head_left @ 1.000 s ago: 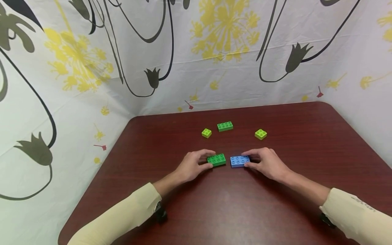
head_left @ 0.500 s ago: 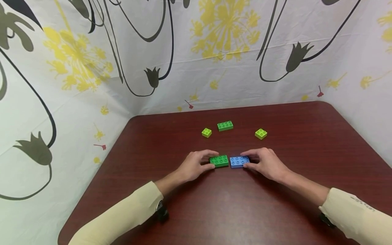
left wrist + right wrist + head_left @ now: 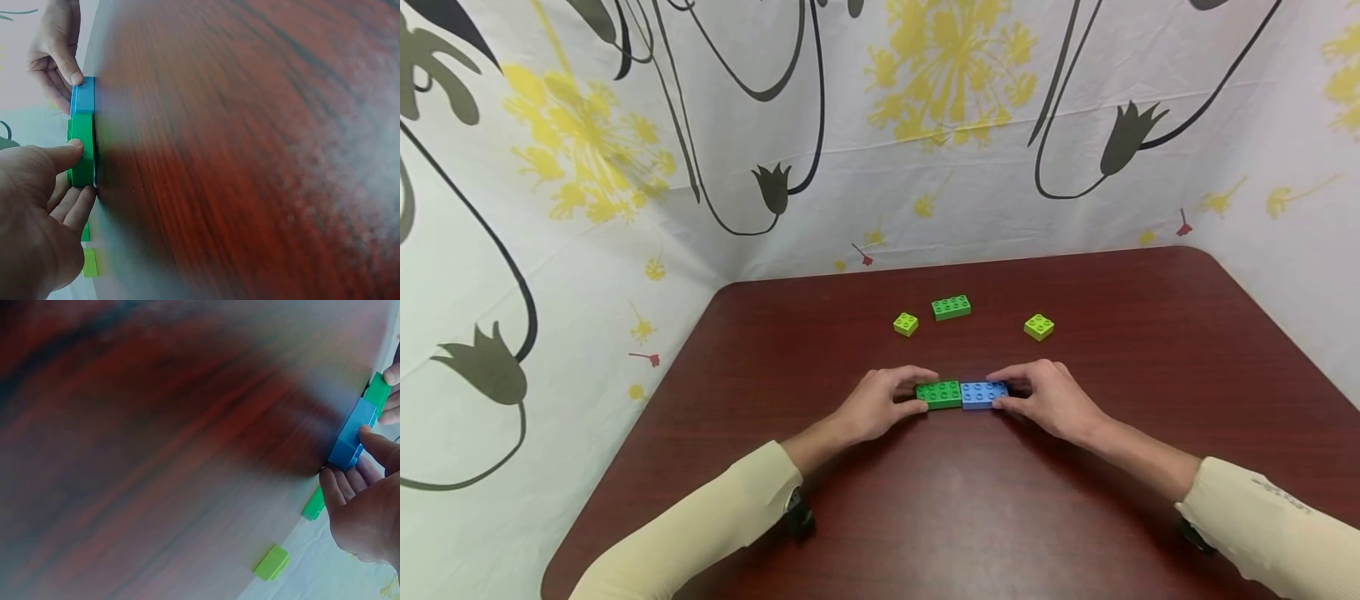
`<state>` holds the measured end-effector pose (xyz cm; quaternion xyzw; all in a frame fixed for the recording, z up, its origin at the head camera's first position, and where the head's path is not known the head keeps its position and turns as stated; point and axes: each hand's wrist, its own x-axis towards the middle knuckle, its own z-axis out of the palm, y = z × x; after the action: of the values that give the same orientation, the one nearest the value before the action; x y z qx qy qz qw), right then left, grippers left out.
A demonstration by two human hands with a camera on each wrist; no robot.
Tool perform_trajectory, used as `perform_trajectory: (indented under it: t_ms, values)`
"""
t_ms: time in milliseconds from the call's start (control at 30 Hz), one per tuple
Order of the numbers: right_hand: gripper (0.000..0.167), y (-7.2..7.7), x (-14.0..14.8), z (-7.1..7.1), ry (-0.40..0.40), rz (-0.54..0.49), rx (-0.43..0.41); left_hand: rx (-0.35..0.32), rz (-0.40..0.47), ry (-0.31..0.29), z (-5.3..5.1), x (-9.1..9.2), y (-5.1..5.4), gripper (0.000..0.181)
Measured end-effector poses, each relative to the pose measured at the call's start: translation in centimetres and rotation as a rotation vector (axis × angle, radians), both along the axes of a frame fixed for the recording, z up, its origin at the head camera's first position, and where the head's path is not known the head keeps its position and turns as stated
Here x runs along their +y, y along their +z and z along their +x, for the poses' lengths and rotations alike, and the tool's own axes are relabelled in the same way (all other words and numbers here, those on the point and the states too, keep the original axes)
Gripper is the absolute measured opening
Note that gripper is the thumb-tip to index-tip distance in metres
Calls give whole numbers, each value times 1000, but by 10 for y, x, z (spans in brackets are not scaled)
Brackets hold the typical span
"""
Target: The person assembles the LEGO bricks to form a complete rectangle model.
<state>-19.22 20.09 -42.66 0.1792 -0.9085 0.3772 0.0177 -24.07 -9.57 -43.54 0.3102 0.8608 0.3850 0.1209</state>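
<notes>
In the head view, the left hand (image 3: 878, 406) is pinching the green brick (image 3: 942, 395), its thumb along the near side and its fingers curving along the far side, parted only by the brick's width. The right hand (image 3: 1054, 400) is mirroring that pose, holding the blue brick (image 3: 981, 395) by its outer end. Between the hands, the two bricks are lying in a row with their ends touching, studs facing up. Both forearms are slanting inward from light sleeves (image 3: 700, 521). Ahead of the left hand, a lime brick (image 3: 906, 324) is resting on the dark red surface (image 3: 925, 508); ahead of the right hand, a second lime brick (image 3: 1039, 327) is sitting, and a far green brick (image 3: 951, 307) is lying between these two. Beyond the hands, a flower-printed cloth (image 3: 850, 167) is hanging behind the surface.

In the left wrist view, the left thumb is pressing the side of the green brick while the other fingers are bending past its end; the right thumb is touching the blue brick beyond.

In the right wrist view, the right thumb is resting on the blue brick's side, its fingers are curving round the end, and the left hand's fingertips are showing at the green brick.
</notes>
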Motion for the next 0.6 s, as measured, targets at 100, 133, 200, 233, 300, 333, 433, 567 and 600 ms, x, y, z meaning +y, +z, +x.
perform_trajectory:
  t_ms: [100, 133, 200, 233, 300, 333, 433, 567, 600]
  values:
    - [35, 0, -1, -1, 2, -2, 1, 0, -5, -6, 0, 0, 1, 47]
    - [35, 0, -1, -1, 2, -2, 2, 1, -7, -7, 0, 0, 1, 47]
    - [35, 0, -1, -1, 2, -2, 4, 3, -8, -12, 0, 0, 1, 47]
    - [35, 0, -1, 0, 0, -1, 4, 4, -8, -14, 0, 0, 1, 47]
    - [35, 0, -1, 0, -1, -2, 3, 7, -12, -19, 0, 0, 1, 47]
    - [35, 0, -1, 0, -1, -2, 2, 8, -13, -20, 0, 0, 1, 47]
    - [35, 1, -1, 0, -3, -1, 0, 11, -20, -23, -1, 0, 1, 48]
    - [35, 1, -2, 0, -3, -1, -1, 17, -24, -23, -1, 0, 1, 48]
    - [35, 1, -2, 0, -4, -1, -2, 18, -24, -24, -1, 0, 1, 48]
